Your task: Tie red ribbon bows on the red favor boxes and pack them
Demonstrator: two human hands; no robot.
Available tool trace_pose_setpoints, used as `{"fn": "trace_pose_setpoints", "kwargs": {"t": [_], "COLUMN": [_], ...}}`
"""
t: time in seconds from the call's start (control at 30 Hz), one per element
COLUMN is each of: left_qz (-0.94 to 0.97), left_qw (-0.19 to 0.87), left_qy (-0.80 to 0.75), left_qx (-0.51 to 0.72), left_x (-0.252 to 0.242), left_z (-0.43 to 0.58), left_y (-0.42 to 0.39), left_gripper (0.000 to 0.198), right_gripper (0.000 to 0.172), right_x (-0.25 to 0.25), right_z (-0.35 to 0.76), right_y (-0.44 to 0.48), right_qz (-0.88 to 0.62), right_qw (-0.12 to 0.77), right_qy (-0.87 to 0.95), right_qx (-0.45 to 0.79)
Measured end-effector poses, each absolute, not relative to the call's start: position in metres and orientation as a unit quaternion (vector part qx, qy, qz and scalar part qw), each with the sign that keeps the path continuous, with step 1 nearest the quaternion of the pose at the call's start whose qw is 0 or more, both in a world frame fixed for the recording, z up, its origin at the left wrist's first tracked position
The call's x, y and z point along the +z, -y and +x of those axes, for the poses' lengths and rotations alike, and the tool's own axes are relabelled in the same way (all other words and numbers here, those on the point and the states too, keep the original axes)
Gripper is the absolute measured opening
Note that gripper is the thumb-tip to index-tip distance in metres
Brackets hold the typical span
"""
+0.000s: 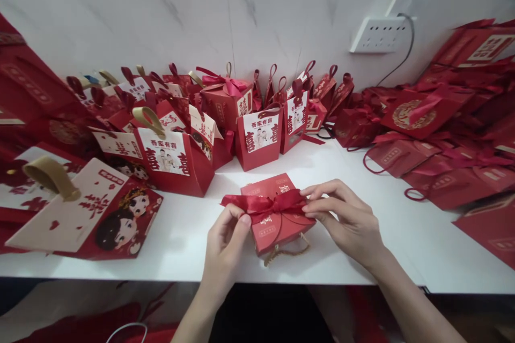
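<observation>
In the middle of the white table lies a red gift box (277,233) with pale printed lettering. A dark red ribbon (284,202) is tied in a bow across its top. My left hand (227,238) pinches the bow's left side between thumb and forefinger. On the other side, my right hand (346,217) has its fingertips closed on the right loop of the ribbon. A twisted gold cord (287,253) hangs from the box's near side and rests on the table.
Red and white gift boxes with loop handles, such as a cartoon-printed box (120,214), crowd the left and back. A heap of ribboned red boxes (434,158) fills the right. A power strip (380,35) is on the wall. The table's front edge (322,282) lies near my forearms.
</observation>
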State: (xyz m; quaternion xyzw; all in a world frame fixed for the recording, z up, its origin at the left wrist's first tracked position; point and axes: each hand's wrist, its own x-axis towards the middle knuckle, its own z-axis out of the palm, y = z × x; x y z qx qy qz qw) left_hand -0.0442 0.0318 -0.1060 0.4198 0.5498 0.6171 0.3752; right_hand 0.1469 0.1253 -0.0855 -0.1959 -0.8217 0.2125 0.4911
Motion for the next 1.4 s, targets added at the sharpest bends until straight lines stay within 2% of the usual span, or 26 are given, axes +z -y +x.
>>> {"fn": "trace_pose_setpoints", "kwargs": {"t": [0.27,0.43,0.5,0.57,0.63,0.7,0.83,1.03,1.4], "left_qz": [0.397,0.409,0.433,0.471,0.533,0.615,0.7,0.718,0.743], "left_qw": [0.395,0.399,0.319,0.155,0.012,-0.039,-0.031,0.001,-0.022], "left_qy": [-0.542,-0.545,-0.557,-0.578,-0.598,-0.6,-0.585,-0.59,-0.571], "left_qx": [0.626,0.613,0.632,0.648,0.599,0.51,0.409,0.369,0.349], "left_x": [-0.114,-0.113,-0.107,-0.096,-0.081,-0.067,-0.055,-0.059,-0.061], "left_z": [-0.045,-0.052,-0.055,-0.054,-0.051,-0.046,-0.038,-0.038,-0.038], "left_y": [-0.033,-0.036,-0.037,-0.039,-0.041,-0.044,-0.049,-0.051,-0.05], "left_gripper": [0.027,0.023,0.013,0.017,0.019,0.01,0.009,0.009,0.011], "right_gripper": [0.023,0.011,0.026,0.04,0.045,0.043,0.029,0.026,0.02], "right_x": [-0.088,-0.085,-0.083,-0.081,-0.077,-0.072,-0.059,-0.049,-0.045], "right_z": [0.155,0.168,0.173,0.173,0.169,0.163,0.151,0.138,0.111], "right_y": [-0.123,-0.114,-0.114,-0.117,-0.119,-0.12,-0.121,-0.143,-0.177], "right_qz": [-0.226,-0.243,-0.296,-0.356,-0.394,-0.401,-0.4,-0.4,-0.392], "right_qw": [0.494,0.451,0.435,0.391,0.311,0.251,0.29,0.337,0.255], "right_qy": [0.791,0.795,0.76,0.72,0.709,0.712,0.704,0.712,0.642], "right_qx": [0.28,0.326,0.382,0.449,0.496,0.519,0.51,0.469,0.607]}}
